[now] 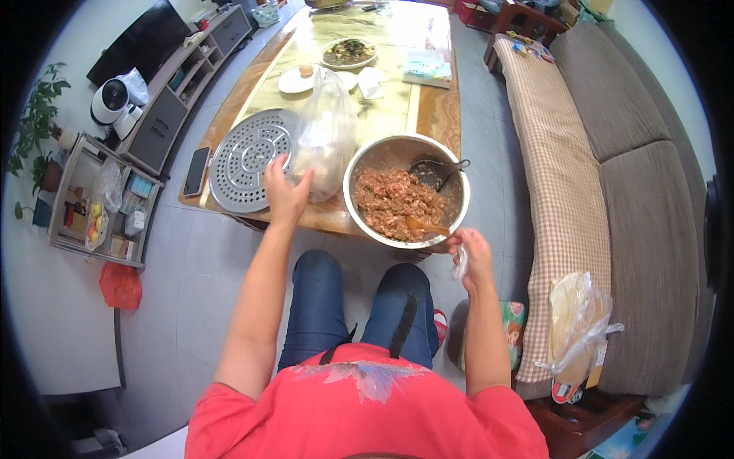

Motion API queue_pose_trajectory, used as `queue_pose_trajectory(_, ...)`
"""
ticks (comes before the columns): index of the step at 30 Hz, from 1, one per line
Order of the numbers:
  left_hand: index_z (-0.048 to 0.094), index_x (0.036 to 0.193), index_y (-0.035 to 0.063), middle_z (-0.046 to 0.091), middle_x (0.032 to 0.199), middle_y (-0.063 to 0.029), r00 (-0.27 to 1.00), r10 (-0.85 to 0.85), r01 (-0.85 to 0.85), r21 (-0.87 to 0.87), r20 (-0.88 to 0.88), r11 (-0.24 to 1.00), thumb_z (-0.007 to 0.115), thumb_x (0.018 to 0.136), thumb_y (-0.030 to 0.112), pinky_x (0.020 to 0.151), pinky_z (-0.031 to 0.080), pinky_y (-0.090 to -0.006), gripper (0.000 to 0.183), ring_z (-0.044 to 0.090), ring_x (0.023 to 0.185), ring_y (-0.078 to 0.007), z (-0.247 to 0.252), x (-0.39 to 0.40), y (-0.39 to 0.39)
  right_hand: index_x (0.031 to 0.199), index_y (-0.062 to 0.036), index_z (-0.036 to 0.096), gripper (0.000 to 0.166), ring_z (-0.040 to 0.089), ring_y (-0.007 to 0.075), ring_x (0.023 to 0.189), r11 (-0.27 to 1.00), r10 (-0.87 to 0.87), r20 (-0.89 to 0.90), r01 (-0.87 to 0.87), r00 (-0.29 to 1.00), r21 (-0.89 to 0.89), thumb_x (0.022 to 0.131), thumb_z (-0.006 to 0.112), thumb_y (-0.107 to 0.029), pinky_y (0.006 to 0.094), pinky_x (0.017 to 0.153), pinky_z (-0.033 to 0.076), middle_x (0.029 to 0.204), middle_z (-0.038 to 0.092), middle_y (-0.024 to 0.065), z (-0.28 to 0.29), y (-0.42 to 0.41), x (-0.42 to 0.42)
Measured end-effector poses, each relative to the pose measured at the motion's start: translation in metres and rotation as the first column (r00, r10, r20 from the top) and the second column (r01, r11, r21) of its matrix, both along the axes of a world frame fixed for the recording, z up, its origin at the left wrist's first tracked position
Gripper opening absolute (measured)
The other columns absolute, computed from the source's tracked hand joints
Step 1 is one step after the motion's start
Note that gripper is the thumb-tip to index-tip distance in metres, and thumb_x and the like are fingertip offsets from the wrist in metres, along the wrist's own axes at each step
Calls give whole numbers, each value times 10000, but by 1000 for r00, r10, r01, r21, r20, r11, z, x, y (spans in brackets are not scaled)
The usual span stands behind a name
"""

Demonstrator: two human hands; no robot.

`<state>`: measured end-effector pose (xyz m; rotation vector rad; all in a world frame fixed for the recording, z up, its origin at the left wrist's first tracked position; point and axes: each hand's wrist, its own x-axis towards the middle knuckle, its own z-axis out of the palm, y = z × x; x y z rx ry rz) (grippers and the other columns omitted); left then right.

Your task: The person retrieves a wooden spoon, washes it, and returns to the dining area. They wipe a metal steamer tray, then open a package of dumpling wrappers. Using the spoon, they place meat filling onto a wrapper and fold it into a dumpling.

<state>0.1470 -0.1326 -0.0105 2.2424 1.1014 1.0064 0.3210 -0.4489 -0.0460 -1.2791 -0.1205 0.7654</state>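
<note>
My left hand (287,192) has its thumb and fingers apart. It is over the right edge of a perforated metal steamer plate (246,155), beside a clear plastic bag (327,115) with pale contents; whether it touches the bag I cannot tell. To the right of the bag, a stainless steel bowl (464,206) holds minced meat filling (395,198). A dark ladle (438,169) and a wooden spoon (427,225) rest in that bowl. Just off its lower right rim, my right hand (479,258) pinches a small crumpled piece of whitish plastic or tissue (460,265).
On the table (438,120) are a smartphone (196,171), a plate with an egg (295,81), a dish of food (348,53) and a tissue pack (427,69). A sofa (562,172) runs along the right, with a plastic bag (579,327) on it. Shelves (106,201) stand left.
</note>
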Motion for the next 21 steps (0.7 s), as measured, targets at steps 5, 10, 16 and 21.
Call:
queue_pose_trajectory(5,93,1410,89,195,1417,-227,966,-50,66,55,-254,996,738,527,600,1057,140,-483,1207,138,1325,-375,31,76,52,887,-54,548,173,533,85,582,996,-45,-5,44,999,-79,863,533,-224,191,453,360,756,618,70,-12,-21,-2)
queue_pose_trajectory(10,245,1388,129,370,1344,-198,928,-279,300,47,-247,953,742,547,578,1011,247,-467,1075,311,1270,-344,65,116,81,876,-61,544,155,528,84,550,984,-88,-84,74,993,-163,860,548,-216,185,440,373,737,612,73,-31,-50,-12)
queue_pose_trajectory(16,612,774,17,607,712,-53,871,-491,491,-59,9,869,588,837,321,605,438,-292,312,538,632,-164,69,109,96,881,-61,546,161,521,78,543,971,-182,-46,173,982,-166,860,556,-220,179,439,379,739,603,68,-22,-61,-7)
queue_pose_trajectory(21,567,789,32,525,700,-23,744,-449,646,-358,495,674,453,904,219,683,396,-264,248,471,665,-118,77,94,90,932,-55,558,184,513,59,581,990,-70,42,75,997,-121,862,557,-225,176,468,350,740,606,40,3,-26,8)
